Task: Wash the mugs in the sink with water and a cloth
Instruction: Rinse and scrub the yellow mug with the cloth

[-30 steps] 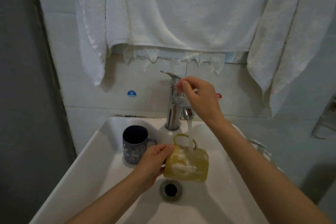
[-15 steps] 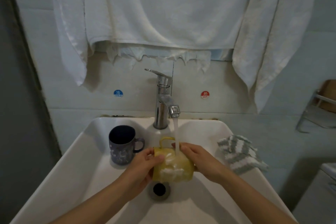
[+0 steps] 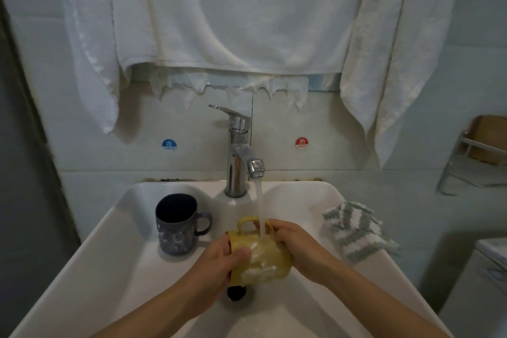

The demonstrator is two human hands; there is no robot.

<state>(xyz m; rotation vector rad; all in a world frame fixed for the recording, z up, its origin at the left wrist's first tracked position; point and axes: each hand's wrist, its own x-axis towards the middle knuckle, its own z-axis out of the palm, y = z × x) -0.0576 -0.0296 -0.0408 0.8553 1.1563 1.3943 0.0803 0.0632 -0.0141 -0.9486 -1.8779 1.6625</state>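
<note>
A yellow mug [image 3: 267, 261] lies on its side over the drain, streaked with white foam, under the running stream from the chrome tap [image 3: 238, 151]. My left hand [image 3: 219, 269] grips its open end, thumb across the wall. My right hand [image 3: 296, 247] holds the base end, fingers curled round it near the handle. A dark blue mug [image 3: 175, 225] stands upright at the back left of the white sink [image 3: 109, 269]. A grey and white striped cloth [image 3: 356, 230] lies on the sink's right rim, apart from both hands.
White towels [image 3: 233, 14] hang on the wall above the tap. Cold and hot stickers flank the tap. A metal wall rack [image 3: 477, 162] holding a wooden item is at the right. The drain [image 3: 237, 292] shows below the yellow mug.
My right hand left the tap lever and came down onto the yellow mug's base. Water keeps running over the mug, and the foam has spread.
</note>
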